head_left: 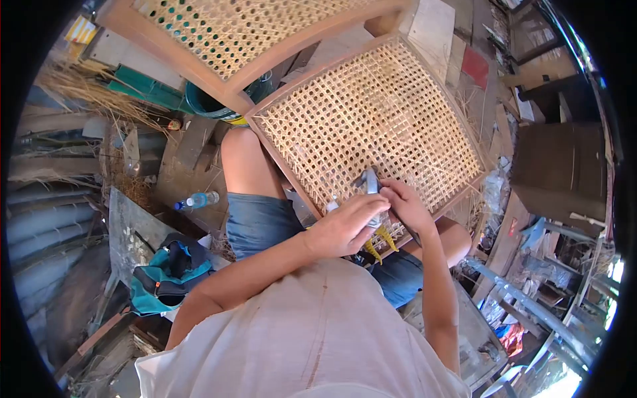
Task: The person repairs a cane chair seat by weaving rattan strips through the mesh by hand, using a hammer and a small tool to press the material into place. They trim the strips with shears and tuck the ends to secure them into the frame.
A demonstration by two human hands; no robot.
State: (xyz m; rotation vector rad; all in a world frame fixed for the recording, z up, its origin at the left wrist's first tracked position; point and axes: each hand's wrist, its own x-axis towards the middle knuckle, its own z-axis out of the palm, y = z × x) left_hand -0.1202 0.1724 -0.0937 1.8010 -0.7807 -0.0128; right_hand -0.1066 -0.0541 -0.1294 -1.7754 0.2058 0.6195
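Note:
A wooden chair lies across my lap, its seat (358, 113) woven of cane in an open mesh. Over the seat's near edge, my left hand (348, 225) is closed around something pale that its fingers mostly cover. Beside it on the right, my right hand (406, 205) is closed on a dark, thin handle. A grey metal tool head (369, 180) shows just beyond the fingers, above the cane. Yellow pointed tool handles (381, 242) stick out below my hands, near the seat edge. The chair's cane backrest (245, 26) rises at the top.
A clear bottle with a blue cap (202, 199) lies on the left floor. A teal and black bag (169, 275) is at lower left. Behind the chair frame stands a green bucket (206, 103). A dark brown box (561, 169) is at right, with wood scraps around.

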